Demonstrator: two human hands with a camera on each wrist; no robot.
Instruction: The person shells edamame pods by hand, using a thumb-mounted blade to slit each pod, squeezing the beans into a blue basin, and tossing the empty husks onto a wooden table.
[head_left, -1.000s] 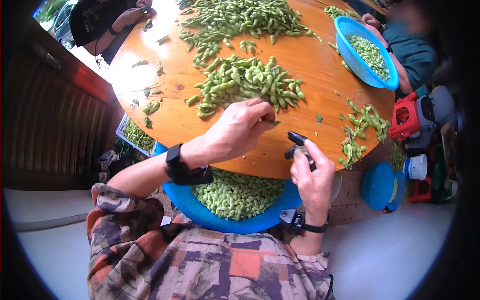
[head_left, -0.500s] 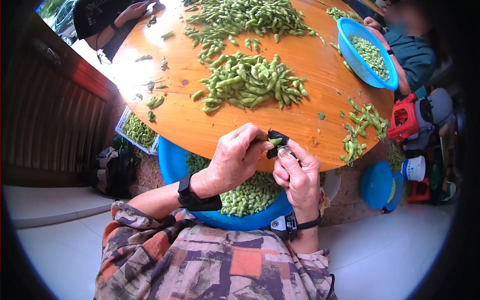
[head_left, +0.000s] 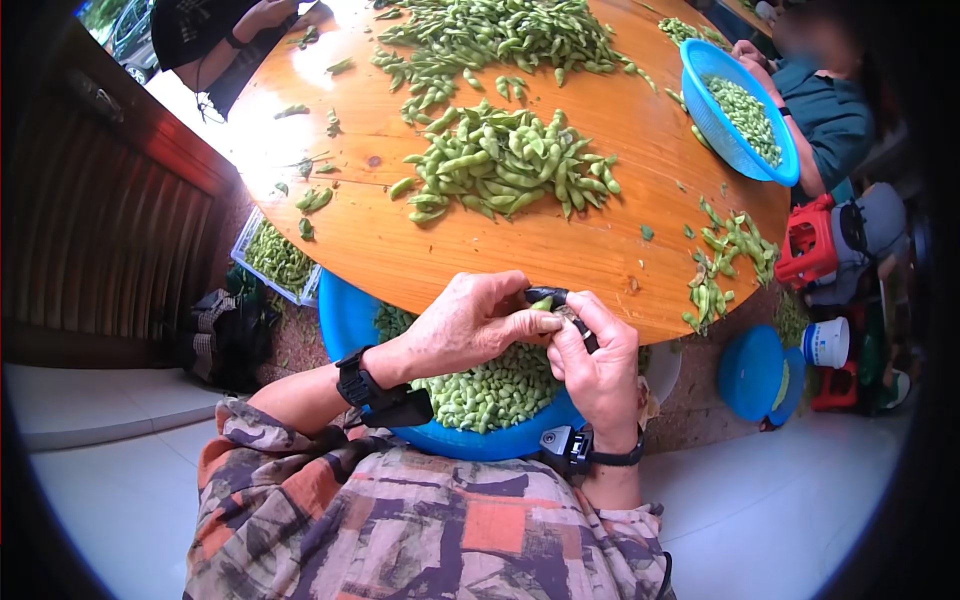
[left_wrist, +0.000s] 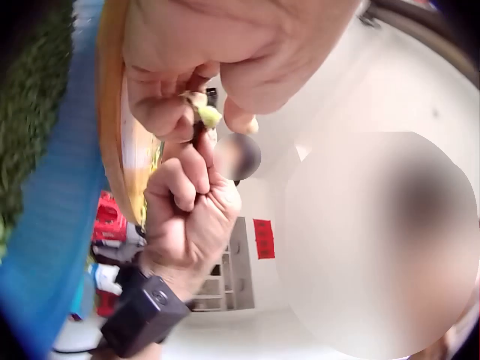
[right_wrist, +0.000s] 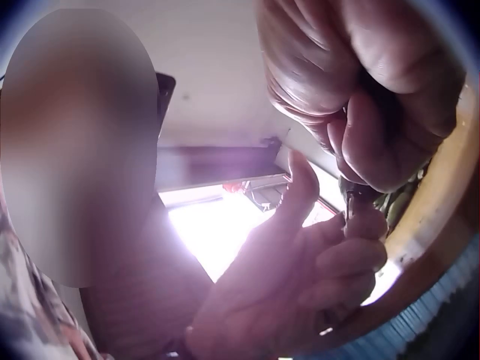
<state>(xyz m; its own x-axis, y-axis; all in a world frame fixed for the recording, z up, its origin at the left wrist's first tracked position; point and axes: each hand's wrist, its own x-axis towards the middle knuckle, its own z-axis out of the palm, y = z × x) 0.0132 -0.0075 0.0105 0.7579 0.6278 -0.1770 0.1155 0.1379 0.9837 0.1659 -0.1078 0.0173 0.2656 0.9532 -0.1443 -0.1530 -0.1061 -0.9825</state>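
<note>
Over the table's near edge, my left hand (head_left: pixel 465 325) pinches a green soybean pod (head_left: pixel 543 303) between thumb and fingers. My right hand (head_left: pixel 605 375) grips a small black tool (head_left: pixel 590 338) with two jaws, and the pod's end sits between them. Thumbs and fingertips of both hands meet around the pod. In the left wrist view the pod (left_wrist: pixel 208 115) shows pale green at the fingertips; in the right wrist view the fingers mostly hide it. Below the hands a blue basin (head_left: pixel 450 443) holds shelled green beans (head_left: pixel 490 390).
A heap of soybean pods (head_left: pixel 510 165) lies on the wooden table (head_left: pixel 330 235), a larger heap (head_left: pixel 510 35) behind it. Discarded pods (head_left: pixel 730 255) lie at right. A blue basket (head_left: pixel 705 125) of beans stands near another person (head_left: pixel 830 125). A crate of pods (head_left: pixel 275 260) is at lower left.
My left hand came back from the pod heap with a pod and met the right hand, which moved slightly left. Since half a second ago both hands have dropped a little, still together.
</note>
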